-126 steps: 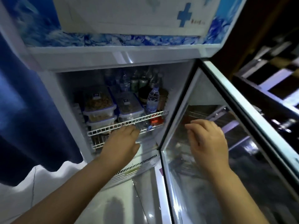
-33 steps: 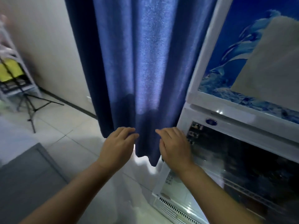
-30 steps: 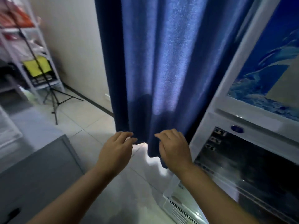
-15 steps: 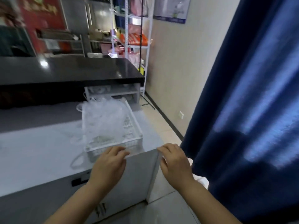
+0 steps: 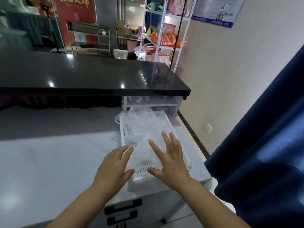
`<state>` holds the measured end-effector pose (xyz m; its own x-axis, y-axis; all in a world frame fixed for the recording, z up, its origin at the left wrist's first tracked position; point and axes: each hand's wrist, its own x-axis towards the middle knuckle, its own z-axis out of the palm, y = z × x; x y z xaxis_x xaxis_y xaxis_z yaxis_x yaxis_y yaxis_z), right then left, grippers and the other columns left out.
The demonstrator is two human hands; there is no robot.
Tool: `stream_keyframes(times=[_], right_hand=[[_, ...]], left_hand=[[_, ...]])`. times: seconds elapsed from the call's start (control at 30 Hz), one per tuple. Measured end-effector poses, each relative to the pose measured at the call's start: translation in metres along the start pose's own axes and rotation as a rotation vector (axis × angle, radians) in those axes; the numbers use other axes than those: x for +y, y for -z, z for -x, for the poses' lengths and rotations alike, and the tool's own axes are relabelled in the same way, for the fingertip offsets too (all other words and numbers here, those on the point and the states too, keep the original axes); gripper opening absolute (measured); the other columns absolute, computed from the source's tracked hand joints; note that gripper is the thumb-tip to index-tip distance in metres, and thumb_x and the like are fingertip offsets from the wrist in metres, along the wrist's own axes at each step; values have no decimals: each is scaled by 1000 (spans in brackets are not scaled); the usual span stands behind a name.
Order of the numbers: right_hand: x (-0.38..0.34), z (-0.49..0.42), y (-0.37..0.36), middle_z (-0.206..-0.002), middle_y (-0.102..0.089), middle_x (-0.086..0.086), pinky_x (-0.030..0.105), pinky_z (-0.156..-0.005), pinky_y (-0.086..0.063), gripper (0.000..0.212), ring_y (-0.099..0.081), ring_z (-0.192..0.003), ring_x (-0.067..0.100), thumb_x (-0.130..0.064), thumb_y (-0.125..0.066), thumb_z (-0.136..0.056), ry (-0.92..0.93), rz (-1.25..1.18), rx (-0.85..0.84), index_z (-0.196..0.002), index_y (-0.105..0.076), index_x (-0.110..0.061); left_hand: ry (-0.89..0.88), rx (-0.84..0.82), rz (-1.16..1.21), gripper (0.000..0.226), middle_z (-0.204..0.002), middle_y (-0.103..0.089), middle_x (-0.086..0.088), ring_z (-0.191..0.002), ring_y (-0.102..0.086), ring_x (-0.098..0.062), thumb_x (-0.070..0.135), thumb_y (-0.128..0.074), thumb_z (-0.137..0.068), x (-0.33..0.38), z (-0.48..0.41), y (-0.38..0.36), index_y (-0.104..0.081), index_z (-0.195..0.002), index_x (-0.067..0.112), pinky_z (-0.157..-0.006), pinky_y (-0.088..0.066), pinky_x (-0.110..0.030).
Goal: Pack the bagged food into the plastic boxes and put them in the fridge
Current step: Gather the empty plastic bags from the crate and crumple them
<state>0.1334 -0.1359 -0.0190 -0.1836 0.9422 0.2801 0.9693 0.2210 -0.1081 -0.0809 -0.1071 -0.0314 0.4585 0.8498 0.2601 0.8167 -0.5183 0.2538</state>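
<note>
A white slotted plastic basket (image 5: 144,169) stands at the right end of a grey steel counter (image 5: 49,155). Crumpled clear plastic bags (image 5: 141,124) fill it. My left hand (image 5: 115,167) hovers at the basket's near left edge, fingers apart, holding nothing. My right hand (image 5: 171,158) is spread flat over the bags in the basket, fingers wide, empty. No fridge and no plastic boxes are in view.
A raised black countertop (image 5: 92,76) runs behind the grey counter. A dark blue curtain (image 5: 263,153) hangs close on the right. White metal shelving (image 5: 164,30) with bags stands at the back by the beige wall. Black drawer handles (image 5: 122,209) sit below the counter's front.
The view swung left from the fridge, past the blue curtain, to the counter. Both hands rose from the counter's edge to over the basket, and the right hand's fingers spread.
</note>
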Motion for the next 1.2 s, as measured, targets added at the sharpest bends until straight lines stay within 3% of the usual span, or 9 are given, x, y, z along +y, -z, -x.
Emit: stream_keyframes(times=[0.13, 0.4, 0.5, 0.6, 0.8, 0.97, 1.07, 1.13, 1.2], right_hand=[[9, -30, -18, -154, 24, 1, 55, -115, 7, 103, 28, -140, 27, -65, -57, -74, 42, 63, -100, -144, 14, -43], [43, -116, -43, -153, 30, 2, 58, -109, 13, 103, 32, -138, 29, -78, -48, -70, 80, 99, -168, -145, 12, -42], [61, -152, -48, -145, 44, -1, 57, -110, 18, 106, 44, -131, 26, -79, -49, -70, 110, 71, -278, -138, 25, -48], [76, -180, -63, -141, 49, -1, 57, -110, 17, 113, 45, -130, 26, -75, -56, -68, 177, 45, -396, -134, 31, -48], [95, -217, -89, -152, 32, 1, 53, -114, -7, 91, 15, -144, 28, -67, -58, -75, 221, -10, -504, -145, -4, -46], [106, -230, -106, -144, -40, 7, 39, -107, -31, 45, -40, -129, 28, -42, -57, -85, 266, -62, -426, -128, -49, -35], [105, -232, -105, -120, -63, 3, 31, -97, -42, 32, -58, -110, 21, -34, -58, -84, 257, -250, -378, -115, -60, -26], [105, -232, -100, -121, -62, 1, 24, -98, -39, 32, -57, -109, 14, -29, -52, -90, 215, -368, -367, -121, -55, -21], [107, -230, -96, -122, -59, 2, 21, -94, -40, 33, -56, -105, 12, -20, -50, -93, 175, -481, -393, -125, -48, -16]], left_hand=[[-24, -39, -24, 94, -132, -56, -5, -113, -59, -23, 47, -86, -51, -2, -25, -11, -49, -132, 17, -89, -48, -35], [19, -20, -178, 106, -142, -45, -7, -130, -43, -22, 57, -80, -51, -26, -98, -24, -36, -140, 20, -104, -34, -40], [31, -55, -217, 106, -156, -6, -4, -142, -4, -19, 56, -70, -69, -32, -140, -22, -8, -148, 22, -115, -7, -39], [34, -161, -267, 103, -145, 30, 2, -135, 29, -17, 54, -59, -80, -43, -177, -26, 15, -146, 26, -114, 15, -40], [77, -295, -282, 110, -152, 25, -2, -142, 17, -21, 56, -62, -75, -64, -219, -45, 14, -147, 23, -115, 10, -38], [214, -397, 12, 120, -153, 26, 4, -143, -11, -20, 50, -72, -67, -55, -233, -60, 18, -145, 32, -102, -35, -30], [246, -401, 158, 127, -154, 24, 6, -140, -22, -19, 50, -75, -63, -47, -233, -71, 23, -142, 35, -104, -34, -29], [284, -397, 250, 125, -156, 1, 7, -138, -22, -15, 50, -74, -60, -44, -233, -83, 16, -145, 35, -109, -29, -31], [326, -381, 269, 102, -143, -36, 12, -127, -37, -10, 49, -70, -62, -40, -232, -100, -13, -146, 34, -104, -36, -30]])
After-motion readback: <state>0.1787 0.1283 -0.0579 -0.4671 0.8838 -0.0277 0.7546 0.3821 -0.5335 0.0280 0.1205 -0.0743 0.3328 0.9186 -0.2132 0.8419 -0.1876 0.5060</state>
